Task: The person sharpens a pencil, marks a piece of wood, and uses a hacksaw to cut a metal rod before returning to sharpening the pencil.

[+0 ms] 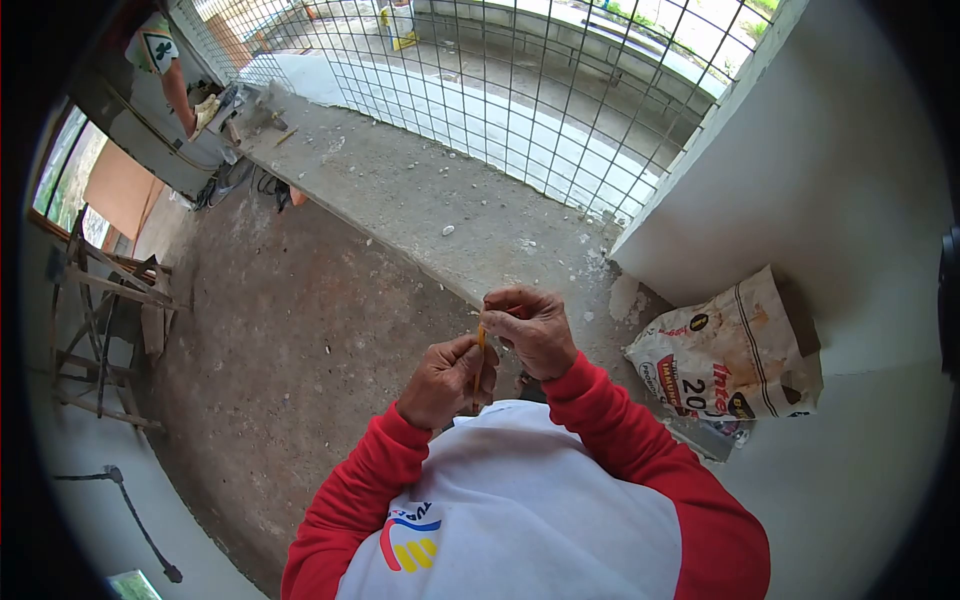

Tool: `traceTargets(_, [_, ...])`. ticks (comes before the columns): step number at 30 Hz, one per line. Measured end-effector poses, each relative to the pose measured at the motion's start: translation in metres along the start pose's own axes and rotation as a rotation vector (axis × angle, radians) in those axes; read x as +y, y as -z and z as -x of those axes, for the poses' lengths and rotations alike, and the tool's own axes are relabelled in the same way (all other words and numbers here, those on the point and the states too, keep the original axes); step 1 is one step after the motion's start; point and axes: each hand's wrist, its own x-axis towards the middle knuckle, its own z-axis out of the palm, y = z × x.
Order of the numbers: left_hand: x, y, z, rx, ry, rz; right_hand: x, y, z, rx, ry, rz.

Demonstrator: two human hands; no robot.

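Note:
My left hand (440, 383) is closed around a thin yellow-orange stick (481, 342), pencil-like in shape, which stands nearly upright in this view. At its upper end my right hand (536, 332) is closed, thumb and forefinger pinched together right at the tip. Both hands are close together in front of my chest, overlapping the near edge of a concrete ledge (400, 200). What the curled fingers of my right hand enclose is hidden.
A torn paper sack (725, 350) leans against the white wall at right. Wire mesh (500, 110) borders the ledge, which carries scattered debris. At the far left end a person's gloved hand (206, 112) is over the ledge. A wooden frame (105, 320) stands at left.

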Motion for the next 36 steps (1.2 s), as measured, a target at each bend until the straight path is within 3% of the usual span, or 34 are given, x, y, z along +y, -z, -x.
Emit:
traceTargets(5, [0.001, -0.006, 0.004, -0.079, 0.085, 0.32, -0.001, -0.003, 0.007, -0.023, -0.071, -0.087])
traceTargets(13, [-0.006, -0.009, 0.005, -0.158, 0.151, 0.58, -0.006, -0.008, 0.015, -0.012, 0.021, -0.164])
traceTargets(17, [-0.01, -0.007, 0.003, -0.175, 0.151, 0.576, 0.004, 0.003, 0.015, -0.015, -0.079, -0.109])
traceTargets(23, [-0.011, -0.015, 0.002, -0.023, 0.133, 0.48, 0.009, 0.001, 0.016, 0.0, 0.09, -0.088])
traceTargets(26, [-0.011, -0.015, -0.003, 0.143, 0.024, 0.317, -0.003, 0.004, 0.012, 0.099, -0.187, -0.511])
traceTargets(29, [-0.009, -0.005, -0.007, 0.241, -0.118, 0.211, -0.015, 0.016, 0.012, 0.013, -0.296, -0.787])
traceTargets(32, [-0.003, 0.006, -0.007, 0.256, -0.121, 0.075, -0.024, 0.037, 0.017, -0.224, -0.15, -0.403])
traceTargets(34, [-0.004, 0.013, -0.005, 0.249, -0.052, -0.049, -0.063, 0.043, 0.025, -0.346, -0.178, 0.046])
traceTargets(36, [-0.02, 0.022, -0.005, 0.261, -0.006, -0.112, -0.044, 0.063, 0.029, -0.101, 0.084, 1.067])
